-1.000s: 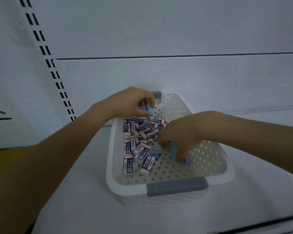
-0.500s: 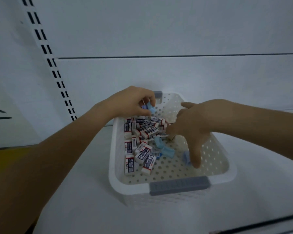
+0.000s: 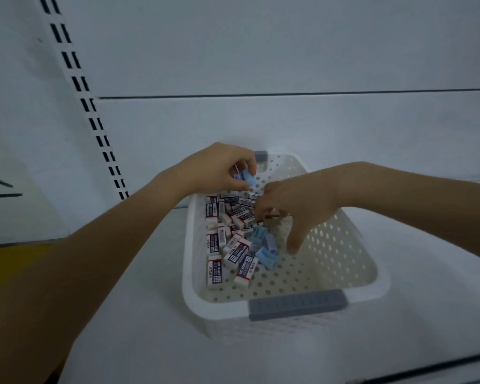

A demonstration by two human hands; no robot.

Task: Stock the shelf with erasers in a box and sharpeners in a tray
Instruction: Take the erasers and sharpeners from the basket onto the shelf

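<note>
Head view: a basket sits on the shelf. Erasers lie heaped along its left wall. Loose sharpeners lie just beside them, mid-floor. The left hand pinches blue sharpeners over the far-left corner. The right hand dips into the heap, thumb down; I cannot tell whether it grips anything.

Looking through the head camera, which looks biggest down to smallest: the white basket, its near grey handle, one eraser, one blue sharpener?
1. basket
2. near grey handle
3. eraser and blue sharpener: they look about alike, the eraser perhaps slightly longer, so I won't rank them.
</note>
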